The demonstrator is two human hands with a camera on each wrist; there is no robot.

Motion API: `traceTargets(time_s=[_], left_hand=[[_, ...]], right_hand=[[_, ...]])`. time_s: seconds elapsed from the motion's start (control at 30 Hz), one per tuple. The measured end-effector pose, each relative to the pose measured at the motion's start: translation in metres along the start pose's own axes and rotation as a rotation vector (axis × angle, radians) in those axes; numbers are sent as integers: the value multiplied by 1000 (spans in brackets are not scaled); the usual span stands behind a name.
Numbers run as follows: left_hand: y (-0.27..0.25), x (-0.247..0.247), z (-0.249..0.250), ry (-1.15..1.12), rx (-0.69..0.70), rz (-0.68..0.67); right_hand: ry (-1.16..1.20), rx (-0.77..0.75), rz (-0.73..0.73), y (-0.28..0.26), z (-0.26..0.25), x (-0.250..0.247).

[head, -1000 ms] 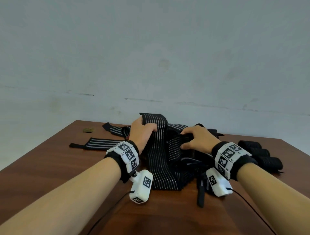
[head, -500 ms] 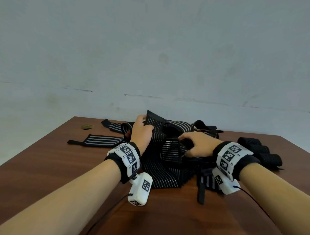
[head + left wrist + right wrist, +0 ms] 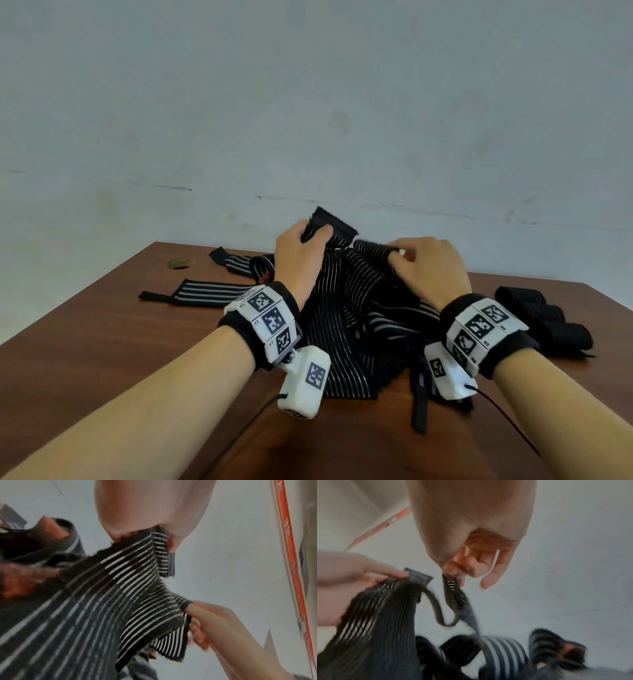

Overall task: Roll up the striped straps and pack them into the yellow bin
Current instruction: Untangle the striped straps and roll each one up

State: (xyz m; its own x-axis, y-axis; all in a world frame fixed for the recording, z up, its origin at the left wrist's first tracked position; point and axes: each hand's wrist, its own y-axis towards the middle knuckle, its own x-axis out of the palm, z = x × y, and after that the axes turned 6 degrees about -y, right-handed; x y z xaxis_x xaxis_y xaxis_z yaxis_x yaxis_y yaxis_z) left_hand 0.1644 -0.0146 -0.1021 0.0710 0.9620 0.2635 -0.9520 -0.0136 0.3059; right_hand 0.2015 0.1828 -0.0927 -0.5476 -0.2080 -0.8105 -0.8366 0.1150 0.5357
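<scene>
A heap of black straps with white stripes (image 3: 356, 325) lies on the brown table (image 3: 102, 342). My left hand (image 3: 313, 234) grips the dark end of one wide striped strap (image 3: 334, 226) and holds it up above the heap; the left wrist view shows thumb and fingers pinching that strap end (image 3: 162, 545). My right hand (image 3: 399, 251) pinches the edge of a strap (image 3: 373, 248) just to the right, and in the right wrist view its fingertips (image 3: 460, 573) close on a narrow fold (image 3: 451, 586). No yellow bin shows in any view.
Three rolled black straps (image 3: 541, 318) lie at the table's right side. Two flat striped straps (image 3: 202, 294) (image 3: 236, 265) lie left of the heap. A small round mark (image 3: 179, 263) sits near the far left corner. A pale wall stands behind the table.
Both hands have risen from the heap. The left hand has lifted its strap end higher, and the right hand has shifted from pressing the pile to pinching a strap edge beside it.
</scene>
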Motion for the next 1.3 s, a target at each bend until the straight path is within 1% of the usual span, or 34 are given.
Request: traceTargets(time_s=[0.03,0.1,0.17,0.23,0.3,0.37,0.5,0.63,0.7,0.77,0.93,1.03,1.1,1.13,1.23,1.3], left_hand=[[4,1,6,-17,15,20],[11,1,12,-56,16,67],[17,0,11,-123,-35,75],[23,0,5,-184,-104,60],[29,1,1,-219,-140,61],[34,0,-2,-235,-158,91],[43,-5,-7,-252,-171,122],[46,-14,-9,-254,-198,125],[46,-18,-7,-252,-218,106],[46,-21,-3,-224,-228,75],[44,-18,4,-168,-255,19],[44,-14,6,-113,-233,-16],[43,-13,8,-133,-260,-74],[42,-12,10,-166,-278,-95],[42,-14,12,-245,-273,-123],[43,-16,13,-229,-256,-115]], right_hand=[[133,17,26,1,-4,-5],[397,12,-14,3,-14,-12],[520,-6,12,7,-17,-8],[567,-23,81,13,-18,-3],[579,-20,105,18,-17,0],[548,-33,95,21,-15,3],[396,-50,92,25,-8,8],[572,-74,-11,23,-11,3],[581,-93,-51,23,-13,-1],[570,-107,-60,23,-15,-6],[584,-168,-9,19,-18,-11],[671,-221,12,19,-25,-15],[752,-264,-10,20,-34,-18],[751,-298,-2,23,-39,-18],[641,-353,148,36,-49,-15],[695,-323,223,41,-50,-12]])
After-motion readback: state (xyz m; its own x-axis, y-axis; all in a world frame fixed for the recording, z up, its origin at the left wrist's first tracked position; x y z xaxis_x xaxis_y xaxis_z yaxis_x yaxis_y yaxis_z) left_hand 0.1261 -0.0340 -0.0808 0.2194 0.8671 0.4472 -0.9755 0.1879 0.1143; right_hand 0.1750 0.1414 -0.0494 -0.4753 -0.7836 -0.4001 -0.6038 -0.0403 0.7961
